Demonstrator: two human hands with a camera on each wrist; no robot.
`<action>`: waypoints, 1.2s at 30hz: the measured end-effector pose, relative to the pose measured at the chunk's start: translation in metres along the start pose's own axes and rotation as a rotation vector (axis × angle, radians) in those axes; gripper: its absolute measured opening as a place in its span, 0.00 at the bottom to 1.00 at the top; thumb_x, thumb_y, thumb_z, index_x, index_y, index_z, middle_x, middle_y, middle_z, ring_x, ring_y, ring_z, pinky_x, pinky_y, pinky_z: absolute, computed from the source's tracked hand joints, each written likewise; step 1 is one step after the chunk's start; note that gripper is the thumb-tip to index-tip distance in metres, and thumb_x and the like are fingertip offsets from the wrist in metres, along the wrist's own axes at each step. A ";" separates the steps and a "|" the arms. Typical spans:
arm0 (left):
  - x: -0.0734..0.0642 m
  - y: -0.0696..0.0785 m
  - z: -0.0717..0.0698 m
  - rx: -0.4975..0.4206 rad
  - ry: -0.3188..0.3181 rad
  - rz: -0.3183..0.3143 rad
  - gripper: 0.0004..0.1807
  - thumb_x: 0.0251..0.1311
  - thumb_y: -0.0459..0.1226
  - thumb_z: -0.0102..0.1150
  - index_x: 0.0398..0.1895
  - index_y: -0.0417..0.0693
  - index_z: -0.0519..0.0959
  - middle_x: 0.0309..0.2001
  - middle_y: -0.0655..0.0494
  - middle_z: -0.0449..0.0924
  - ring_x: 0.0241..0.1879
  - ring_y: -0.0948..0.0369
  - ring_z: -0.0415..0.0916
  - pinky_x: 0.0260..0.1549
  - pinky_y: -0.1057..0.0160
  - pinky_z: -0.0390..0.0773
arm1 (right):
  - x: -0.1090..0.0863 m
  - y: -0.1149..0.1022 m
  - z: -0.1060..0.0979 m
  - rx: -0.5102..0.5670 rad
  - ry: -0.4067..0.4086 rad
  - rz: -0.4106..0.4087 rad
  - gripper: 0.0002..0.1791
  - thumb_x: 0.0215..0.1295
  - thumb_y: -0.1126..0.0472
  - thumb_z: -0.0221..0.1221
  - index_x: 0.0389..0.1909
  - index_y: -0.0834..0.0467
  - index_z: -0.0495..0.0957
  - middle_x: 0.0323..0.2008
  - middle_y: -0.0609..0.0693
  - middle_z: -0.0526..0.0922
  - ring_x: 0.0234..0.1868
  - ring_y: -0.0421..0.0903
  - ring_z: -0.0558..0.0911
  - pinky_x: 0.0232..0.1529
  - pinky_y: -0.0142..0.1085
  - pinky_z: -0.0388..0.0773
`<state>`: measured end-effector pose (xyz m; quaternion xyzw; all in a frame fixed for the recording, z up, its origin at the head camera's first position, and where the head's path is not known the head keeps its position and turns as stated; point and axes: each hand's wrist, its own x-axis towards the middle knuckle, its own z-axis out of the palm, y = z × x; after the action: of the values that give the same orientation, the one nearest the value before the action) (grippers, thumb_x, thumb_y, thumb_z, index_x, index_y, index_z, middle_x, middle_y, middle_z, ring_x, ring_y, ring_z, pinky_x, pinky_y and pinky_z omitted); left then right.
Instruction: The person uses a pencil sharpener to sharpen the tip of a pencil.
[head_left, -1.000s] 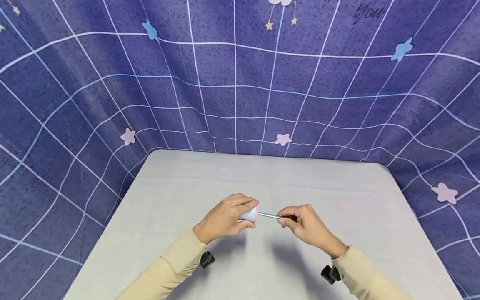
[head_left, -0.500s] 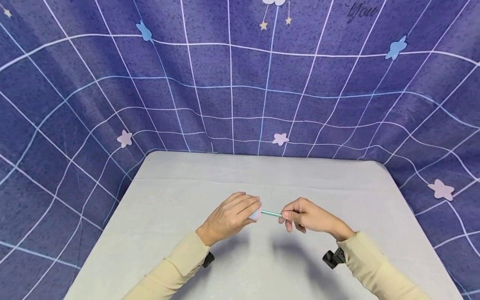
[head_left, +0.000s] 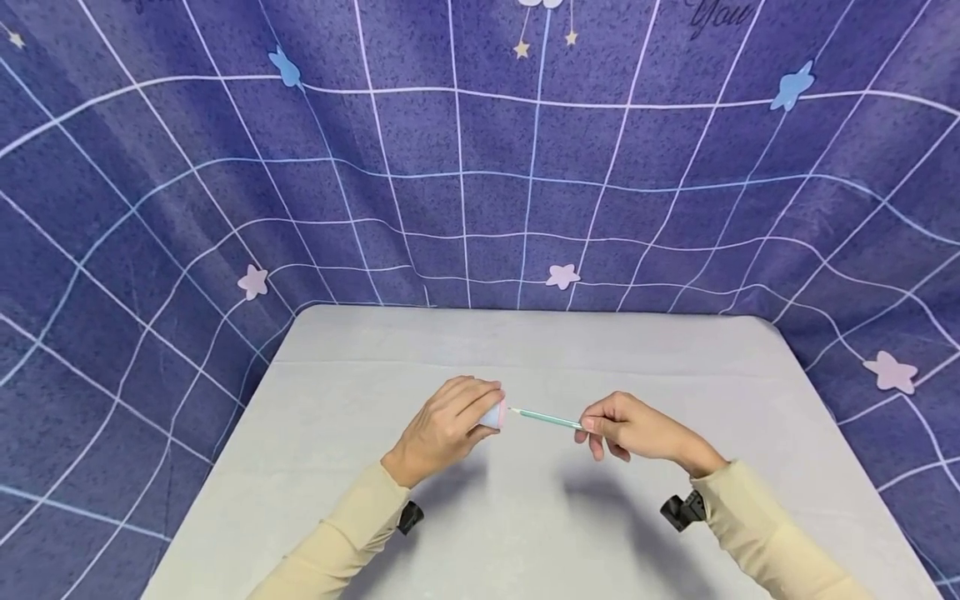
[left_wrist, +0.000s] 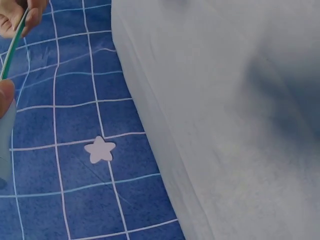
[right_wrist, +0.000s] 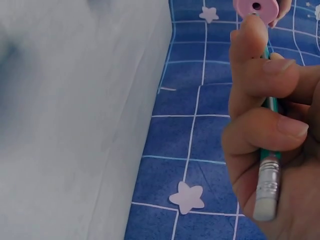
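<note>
My left hand (head_left: 447, 425) grips a small pencil sharpener (head_left: 493, 414) with a pale blue body and a pink end. In the right wrist view, that pink end (right_wrist: 267, 9) shows a dark round hole. A green pencil (head_left: 549, 418) is pinched by my right hand (head_left: 628, 427), its pale sharpened tip pointing at the sharpener, just outside the pink face. The pencil's metal band and white eraser (right_wrist: 265, 209) lie along the curled fingers of that hand. Only a thumb and part of the sharpener's blue side (left_wrist: 6, 135) show in the left wrist view.
Both hands are above a table with a white cloth (head_left: 360, 350). Behind and beside it hangs a blue-purple curtain (head_left: 420, 200) with grid lines and stars. A black wrist camera (head_left: 682, 510) sits at the right cuff, another (head_left: 410, 517) at the left.
The pencil has come out of the sharpener's hole, so its tip shows. My right hand changed its grip, then moved right; my left hand shifted slightly left.
</note>
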<state>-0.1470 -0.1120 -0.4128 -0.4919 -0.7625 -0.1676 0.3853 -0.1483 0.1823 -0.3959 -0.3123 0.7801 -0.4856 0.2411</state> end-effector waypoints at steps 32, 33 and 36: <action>-0.025 -0.003 0.028 -0.516 0.063 -0.759 0.34 0.39 0.27 0.75 0.55 0.36 0.74 0.48 0.44 0.75 0.49 0.51 0.77 0.50 0.57 0.79 | 0.000 0.029 0.011 -0.008 0.474 0.353 0.10 0.63 0.62 0.59 0.31 0.67 0.76 0.19 0.51 0.78 0.19 0.42 0.78 0.20 0.38 0.80; -0.027 -0.004 0.032 -0.531 0.052 -0.777 0.33 0.40 0.27 0.75 0.54 0.36 0.74 0.48 0.45 0.75 0.50 0.51 0.77 0.50 0.56 0.79 | 0.000 0.033 0.013 -0.019 0.492 0.374 0.11 0.62 0.61 0.60 0.30 0.67 0.76 0.17 0.50 0.78 0.18 0.42 0.77 0.20 0.37 0.80; -0.034 -0.005 0.043 -0.509 0.021 -0.812 0.31 0.40 0.29 0.75 0.52 0.38 0.76 0.47 0.47 0.77 0.48 0.52 0.78 0.49 0.52 0.79 | 0.002 0.045 0.016 -0.065 0.534 0.432 0.11 0.61 0.60 0.61 0.28 0.66 0.77 0.15 0.49 0.77 0.16 0.41 0.77 0.20 0.35 0.79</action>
<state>-0.1617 -0.1080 -0.4654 -0.2315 -0.8237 -0.4910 0.1636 -0.1504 0.1856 -0.4431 -0.0093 0.8789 -0.4626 0.1157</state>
